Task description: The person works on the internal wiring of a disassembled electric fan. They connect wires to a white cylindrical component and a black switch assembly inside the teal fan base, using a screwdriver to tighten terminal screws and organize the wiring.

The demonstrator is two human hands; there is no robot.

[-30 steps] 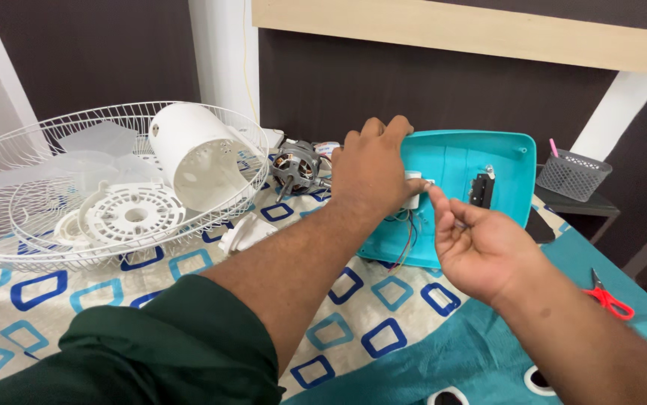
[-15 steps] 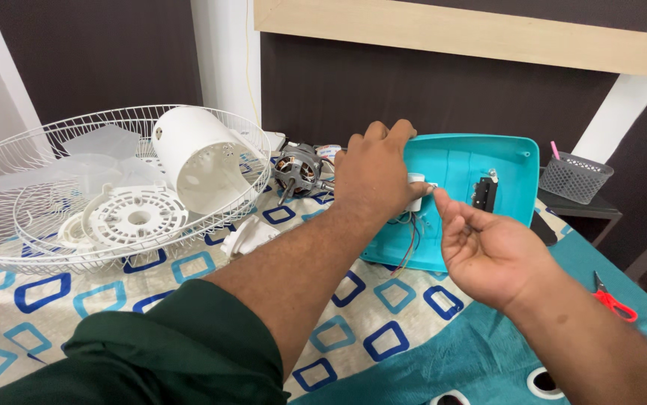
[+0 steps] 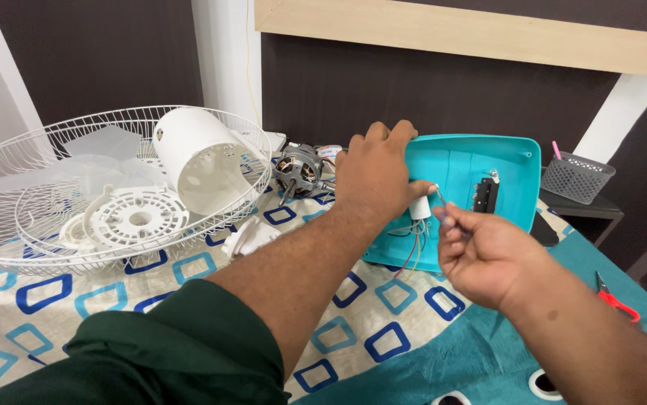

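Head view: left hand (image 3: 374,174) reaches fwd, fingers curled over the near-left rim of a teal plastic housing (image 3: 458,169) propped up toward the far right of the bed, thumb pressed on a small white cylinder, prob. a capacitor (image 3: 419,208), at the housing's lower left w/ thin coloured wires (image 3: 412,251) hanging below it. Right hand (image 3: 481,255) sits just right of the capacitor, fingers pinched together on a thin metal tool (image 3: 440,196), tip touching or nearly touching the cap; can't tell which. Black switch block (image 3: 485,195) mounted inside housing, right of centre. Behind left hand, a bare fan motor (image 3: 297,169) lies on the patterned sheet (image 3: 188,274). Far left: white wire fan guard (image 3: 53,150) holding a white cylindrical cover (image 3: 200,161) and a round vented disc (image 3: 137,218). Red-handled cutters (image 3: 614,296) near right edge; grey mesh basket (image 3: 577,177) on a side shelf beyond.
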